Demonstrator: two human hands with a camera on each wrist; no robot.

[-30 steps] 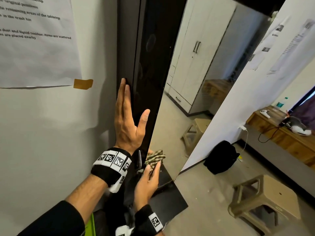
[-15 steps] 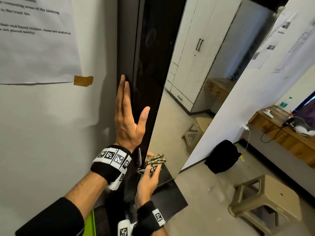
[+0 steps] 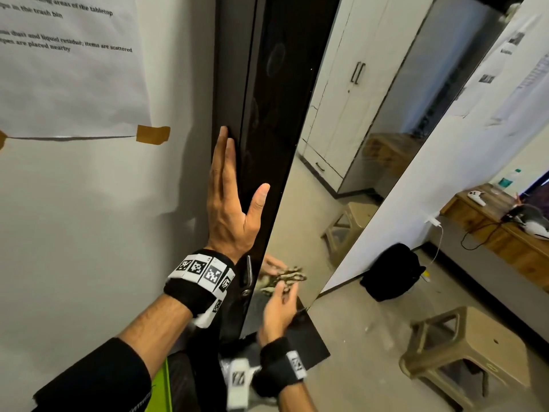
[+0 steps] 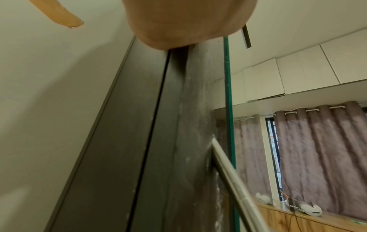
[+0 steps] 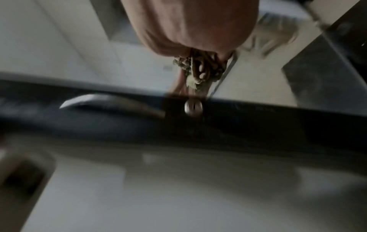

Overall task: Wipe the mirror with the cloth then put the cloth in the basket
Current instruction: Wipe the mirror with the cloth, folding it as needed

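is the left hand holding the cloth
No, the left hand lies flat with straight fingers against the dark frame beside the mirror, while the right hand presses the checked cloth to the glass.

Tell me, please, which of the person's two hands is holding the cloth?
The right hand, low against the mirror, grips the checked cloth. The left hand lies flat on the dark frame, holding nothing.
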